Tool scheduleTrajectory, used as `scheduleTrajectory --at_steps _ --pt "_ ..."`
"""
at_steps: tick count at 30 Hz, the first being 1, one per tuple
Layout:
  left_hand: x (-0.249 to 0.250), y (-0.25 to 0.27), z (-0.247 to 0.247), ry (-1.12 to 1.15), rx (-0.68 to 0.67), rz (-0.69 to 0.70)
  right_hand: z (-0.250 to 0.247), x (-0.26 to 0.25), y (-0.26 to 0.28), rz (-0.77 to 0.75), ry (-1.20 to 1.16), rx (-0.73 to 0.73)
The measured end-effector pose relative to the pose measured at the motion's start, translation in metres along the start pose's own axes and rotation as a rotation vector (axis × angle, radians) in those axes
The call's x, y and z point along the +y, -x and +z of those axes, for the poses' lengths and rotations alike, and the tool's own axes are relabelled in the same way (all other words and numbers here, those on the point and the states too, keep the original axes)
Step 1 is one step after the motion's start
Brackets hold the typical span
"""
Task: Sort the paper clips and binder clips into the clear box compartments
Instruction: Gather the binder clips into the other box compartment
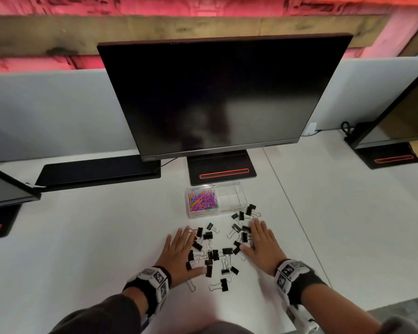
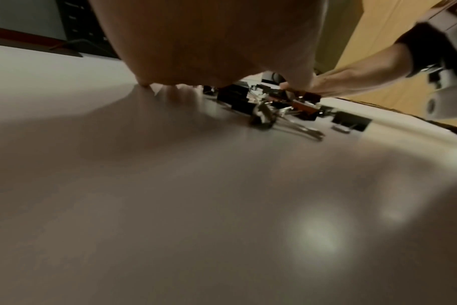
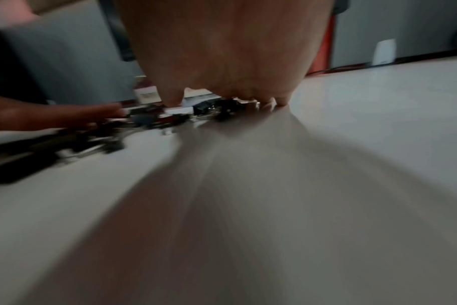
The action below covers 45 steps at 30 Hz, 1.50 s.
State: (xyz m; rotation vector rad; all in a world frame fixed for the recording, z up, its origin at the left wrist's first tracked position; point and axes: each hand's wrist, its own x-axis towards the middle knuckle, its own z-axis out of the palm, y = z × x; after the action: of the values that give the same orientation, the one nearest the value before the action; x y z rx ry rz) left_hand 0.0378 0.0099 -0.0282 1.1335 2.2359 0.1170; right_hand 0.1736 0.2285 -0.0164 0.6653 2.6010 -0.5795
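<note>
Both hands lie flat on the white bench [image 1: 106, 237], palms down, one on either side of a loose scatter of black binder clips [image 1: 217, 254]. The left hand [image 1: 179, 255] has its fingers straight and spread, its grip wide open and closed on nothing; its fingertips and thumb touch the clips along the left edge of the scatter, a few partly under the fingers. The right hand [image 1: 262, 242] is just as flat and open, holding nothing either, its inner edge and thumb against the clips on the right side. The bulk of the clips sits between the two hands, with a few nearer the person and a small cluster beyond the right fingertips, just beside the clear box [image 1: 216, 201]. That box stands on the bench past the hands, in front of the monitor [image 1: 222, 92] and its stand. Its left compartment holds a heap of coloured paper clips [image 1: 203, 200], mostly purple and pink; the right compartment looks empty of clips, though the clear walls make that hard to be sure of. From the left wrist view the palm [image 2: 209, 41] hangs low over the bench with the clips [image 2: 287, 111] just ahead; the right wrist view is blurred, showing only the palm [image 3: 222, 51] low above the surface.
</note>
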Motion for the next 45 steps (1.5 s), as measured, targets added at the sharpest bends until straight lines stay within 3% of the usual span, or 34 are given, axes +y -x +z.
scheduleTrajectory --at_steps 2,4,5,6,12,16,20,22,25,28,31,34,38,45 --pt "-0.006 0.009 0.002 -0.018 -0.026 0.03 0.004 0.001 0.0 -0.05 0.029 0.035" --pt "-0.018 0.018 0.01 -0.165 0.051 0.075 -0.008 0.007 -0.012 -0.026 -0.019 0.114" --pt "-0.021 0.023 0.01 -0.196 -0.047 0.031 -0.015 0.011 -0.022 0.011 -0.049 0.141" --pt "-0.026 0.021 0.014 -0.223 -0.057 0.0 -0.022 0.014 -0.031 0.039 -0.062 0.149" --pt "-0.02 -0.012 0.021 -0.239 0.05 -0.018 -0.022 0.012 -0.041 -0.006 -0.034 0.036" --pt "-0.009 -0.017 0.02 -0.275 0.061 0.011 -0.007 0.013 -0.016 -0.151 -0.153 0.015" --pt "-0.001 -0.025 0.021 -0.241 0.049 0.039 0.011 0.02 -0.009 -0.225 0.03 -0.029" --pt "0.004 -0.03 0.017 -0.229 0.04 0.061 0.016 0.022 -0.014 -0.251 0.121 0.066" --pt "0.013 -0.035 0.01 -0.231 0.024 0.088 0.011 0.021 -0.021 -0.171 0.232 0.017" --pt "0.015 -0.04 0.007 -0.172 -0.009 0.082 0.013 0.017 -0.028 -0.183 0.247 0.041" --pt "0.016 -0.046 0.004 -0.165 0.046 0.108 0.016 0.013 -0.031 -0.221 0.241 0.124" --pt "0.016 -0.053 -0.003 -0.223 0.116 0.139 0.01 0.003 -0.034 -0.221 0.217 0.142" --pt "0.023 -0.06 -0.012 -0.278 0.088 0.148 0.005 -0.012 -0.041 -0.263 0.217 0.181" --pt "0.031 -0.07 -0.024 -0.307 0.218 0.202 -0.009 -0.028 -0.051 -0.29 0.291 0.16"
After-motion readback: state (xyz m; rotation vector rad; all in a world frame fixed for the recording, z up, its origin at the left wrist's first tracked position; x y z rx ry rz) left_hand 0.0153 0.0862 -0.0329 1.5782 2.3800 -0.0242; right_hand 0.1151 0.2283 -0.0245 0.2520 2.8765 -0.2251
